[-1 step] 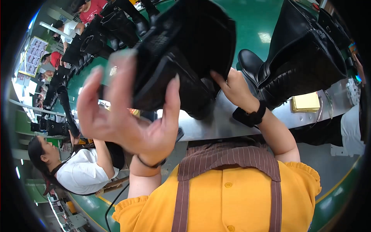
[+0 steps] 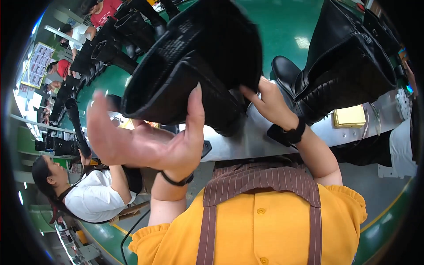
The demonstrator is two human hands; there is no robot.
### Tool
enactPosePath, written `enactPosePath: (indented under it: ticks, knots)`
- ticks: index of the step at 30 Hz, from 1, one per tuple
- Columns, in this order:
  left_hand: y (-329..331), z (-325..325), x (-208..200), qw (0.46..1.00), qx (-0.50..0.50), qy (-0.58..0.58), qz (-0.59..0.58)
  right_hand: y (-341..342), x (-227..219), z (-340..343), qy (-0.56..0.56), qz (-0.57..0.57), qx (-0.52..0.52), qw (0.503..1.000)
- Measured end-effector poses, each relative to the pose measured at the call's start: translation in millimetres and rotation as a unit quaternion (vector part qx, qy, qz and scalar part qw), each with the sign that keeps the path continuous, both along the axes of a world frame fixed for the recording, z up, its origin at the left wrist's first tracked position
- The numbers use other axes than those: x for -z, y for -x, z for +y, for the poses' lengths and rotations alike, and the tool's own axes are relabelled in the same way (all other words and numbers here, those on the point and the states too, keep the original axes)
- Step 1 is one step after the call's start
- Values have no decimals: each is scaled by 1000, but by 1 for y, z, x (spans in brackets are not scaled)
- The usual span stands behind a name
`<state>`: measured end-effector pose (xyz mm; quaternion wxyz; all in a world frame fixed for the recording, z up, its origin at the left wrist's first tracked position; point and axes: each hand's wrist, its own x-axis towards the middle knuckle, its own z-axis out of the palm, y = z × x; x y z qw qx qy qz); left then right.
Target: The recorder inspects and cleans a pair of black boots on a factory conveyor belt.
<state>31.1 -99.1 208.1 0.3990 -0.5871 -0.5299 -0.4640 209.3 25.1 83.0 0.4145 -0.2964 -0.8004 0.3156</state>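
Green floor (image 2: 291,22) spreads beyond the metal bench (image 2: 260,141). My left hand (image 2: 154,141) is splayed wide beside the boot (image 2: 216,99), which is near the bench's front edge; my right hand (image 2: 273,105) grips its right side. Further right, another boot (image 2: 338,88) stands behind yellow slips (image 2: 350,117).

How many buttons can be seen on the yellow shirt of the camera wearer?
2: one button below the brown striped cloth, another button at the picture's bottom edge, both on the yellow shirt. More may be hidden.
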Motion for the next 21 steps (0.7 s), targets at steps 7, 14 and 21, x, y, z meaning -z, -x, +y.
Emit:
enactPosePath:
  ticks: [7,14,21]
  knots:
    - [-12,4,142,869,168,313,-345,-20,50,-32,381,-45,-38,923]
    - [-3,6,186,706,250,427,-507,-2,74,-20,510,-37,-148,847]
    - [-12,6,182,736,256,396,-486,6,9,-45,431,92,-127,889]
